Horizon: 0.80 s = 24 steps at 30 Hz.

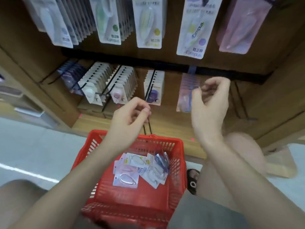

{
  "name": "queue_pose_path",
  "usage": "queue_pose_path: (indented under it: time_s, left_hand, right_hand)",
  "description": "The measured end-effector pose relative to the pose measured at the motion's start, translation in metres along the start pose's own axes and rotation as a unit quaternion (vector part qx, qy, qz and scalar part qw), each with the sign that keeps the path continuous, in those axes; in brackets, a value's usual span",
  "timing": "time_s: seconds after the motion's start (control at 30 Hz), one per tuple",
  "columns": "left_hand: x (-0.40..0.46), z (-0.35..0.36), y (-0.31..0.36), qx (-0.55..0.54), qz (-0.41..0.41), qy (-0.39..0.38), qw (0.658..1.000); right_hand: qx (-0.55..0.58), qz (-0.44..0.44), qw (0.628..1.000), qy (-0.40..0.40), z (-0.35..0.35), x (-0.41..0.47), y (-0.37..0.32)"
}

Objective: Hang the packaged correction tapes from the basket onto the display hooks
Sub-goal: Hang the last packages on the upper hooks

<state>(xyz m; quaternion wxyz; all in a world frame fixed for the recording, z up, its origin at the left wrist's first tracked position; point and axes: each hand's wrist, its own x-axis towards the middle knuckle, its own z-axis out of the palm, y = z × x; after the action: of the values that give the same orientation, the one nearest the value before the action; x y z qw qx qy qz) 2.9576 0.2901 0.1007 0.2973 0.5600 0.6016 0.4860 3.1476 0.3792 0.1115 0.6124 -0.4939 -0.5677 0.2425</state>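
Note:
My left hand (130, 114) is raised in front of the lower hook row, fingers curled and thumb pressed to them around the black display hook (149, 90) that carries purple correction tapes (153, 94). To the right, my right hand (209, 100) is blurred, its thumb and curled fingers at the edge of the front pink packaged correction tape (184, 96) hanging on its hook. Below my hands sits the red basket (176, 146) with several loose packaged correction tapes (140, 169) on its bottom.
More hooks on the left hold full rows of packages (99, 83). Larger packages (148, 22) hang on the upper row. Bare black hooks (239, 100) stick out to the right of my right hand. My knees flank the basket on the pale floor.

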Motion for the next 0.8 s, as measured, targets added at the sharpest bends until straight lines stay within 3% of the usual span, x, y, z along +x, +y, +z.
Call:
queue_pose_path:
  time_s: [0.13,0.23,0.3,0.37,0.47,0.6,0.8]
  left_hand:
    - [-0.044,-0.023,-0.085,0.074,-0.085,0.041,0.993]
    - [-0.067,-0.025,-0.155,0.136,-0.212,-0.005,0.968]
    - [-0.077,-0.024,-0.195,0.162,-0.314,-0.058,0.934]
    - [-0.084,-0.023,-0.228,0.172,-0.401,-0.107,0.894]
    - [-0.092,-0.025,-0.264,0.188,-0.479,-0.142,0.845]
    - [-0.092,-0.025,-0.302,0.193,-0.524,-0.138,0.818]
    - [-0.089,-0.012,-0.35,0.169,-0.501,-0.148,0.836]
  right_hand:
    - [0.013,0.081,0.991,-0.109,0.037,-0.09,0.033]
    - [-0.069,0.153,0.957,-0.237,0.059,-0.14,0.08]
    - [-0.158,0.204,0.897,-0.359,0.072,-0.163,0.111]
    - [-0.235,0.234,0.813,-0.478,0.082,-0.181,0.14]
    - [-0.313,0.232,0.709,-0.587,0.091,-0.201,0.173]
    - [-0.37,0.214,0.633,-0.645,0.101,-0.219,0.204]
    - [-0.399,0.156,0.569,-0.702,0.125,-0.236,0.228]
